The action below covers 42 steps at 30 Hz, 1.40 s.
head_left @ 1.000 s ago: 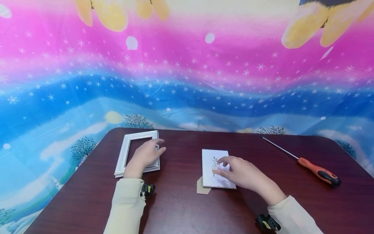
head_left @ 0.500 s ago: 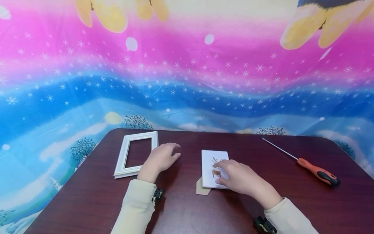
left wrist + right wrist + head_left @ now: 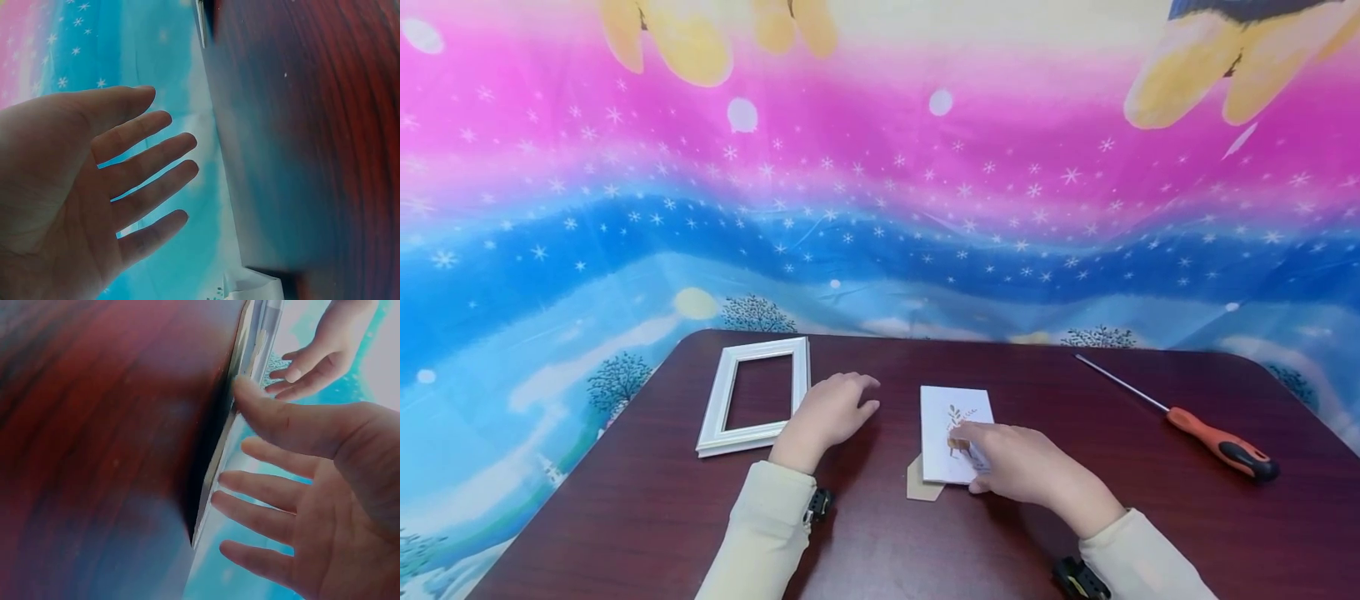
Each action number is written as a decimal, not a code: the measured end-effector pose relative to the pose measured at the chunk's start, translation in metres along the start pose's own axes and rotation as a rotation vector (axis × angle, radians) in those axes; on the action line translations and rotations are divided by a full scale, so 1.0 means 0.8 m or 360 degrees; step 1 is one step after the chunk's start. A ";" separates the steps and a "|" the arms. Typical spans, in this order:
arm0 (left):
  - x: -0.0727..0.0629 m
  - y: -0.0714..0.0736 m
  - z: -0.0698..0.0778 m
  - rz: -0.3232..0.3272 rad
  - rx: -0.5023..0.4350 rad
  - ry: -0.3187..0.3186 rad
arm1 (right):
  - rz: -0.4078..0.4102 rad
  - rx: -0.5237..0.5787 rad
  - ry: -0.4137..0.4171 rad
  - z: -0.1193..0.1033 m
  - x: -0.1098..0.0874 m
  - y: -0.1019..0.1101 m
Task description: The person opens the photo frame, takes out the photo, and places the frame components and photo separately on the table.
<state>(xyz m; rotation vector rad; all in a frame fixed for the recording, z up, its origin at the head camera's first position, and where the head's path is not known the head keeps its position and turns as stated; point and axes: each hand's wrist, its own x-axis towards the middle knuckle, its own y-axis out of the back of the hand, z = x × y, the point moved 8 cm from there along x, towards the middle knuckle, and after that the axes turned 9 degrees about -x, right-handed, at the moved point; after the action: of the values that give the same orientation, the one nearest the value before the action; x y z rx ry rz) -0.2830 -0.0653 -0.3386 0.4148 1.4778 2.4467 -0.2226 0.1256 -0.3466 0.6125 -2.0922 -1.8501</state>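
A white card with a printed plant and brown stool (image 3: 937,429) lies on the table, seen in the head view. A tan board piece (image 3: 923,485) sticks out from under its lower left corner. My right hand (image 3: 1018,462) is over the card's right side, its thumb (image 3: 259,409) right at the near edge in the right wrist view. Its other fingers stretch loosely over the printed face. My left hand (image 3: 829,415) hovers with fingers relaxed and apart, holding nothing. It overlaps the right side of a white picture frame (image 3: 724,392), whose opening shows bare table.
A screwdriver with an orange and black handle (image 3: 1213,440) lies at the right of the dark red-brown table (image 3: 880,542), its shaft pointing to the back. Behind the table hangs a colourful snowflake-printed cloth (image 3: 880,208).
My left hand has moved right, away from the frame's opening. My right hand has lowered slightly, its thumb going from over the card to the card's near edge.
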 end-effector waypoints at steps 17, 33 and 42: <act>0.001 0.000 -0.001 0.0011 -0.0017 -0.0001 | -0.0013 0.0014 -0.0007 0.007 -0.001 0.006; 0.000 -0.002 0.001 0.0004 -0.0012 -0.0006 | -0.0118 -0.0020 -0.0054 0.018 -0.008 0.006; 0.000 -0.004 0.000 0.0002 -0.0015 -0.0003 | -0.0148 -0.0047 -0.0129 0.032 -0.014 0.015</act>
<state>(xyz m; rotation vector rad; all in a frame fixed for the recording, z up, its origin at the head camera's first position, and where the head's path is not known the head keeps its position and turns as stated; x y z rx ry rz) -0.2832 -0.0638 -0.3412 0.4159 1.4651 2.4527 -0.2265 0.1540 -0.3374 0.6484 -2.1161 -1.9843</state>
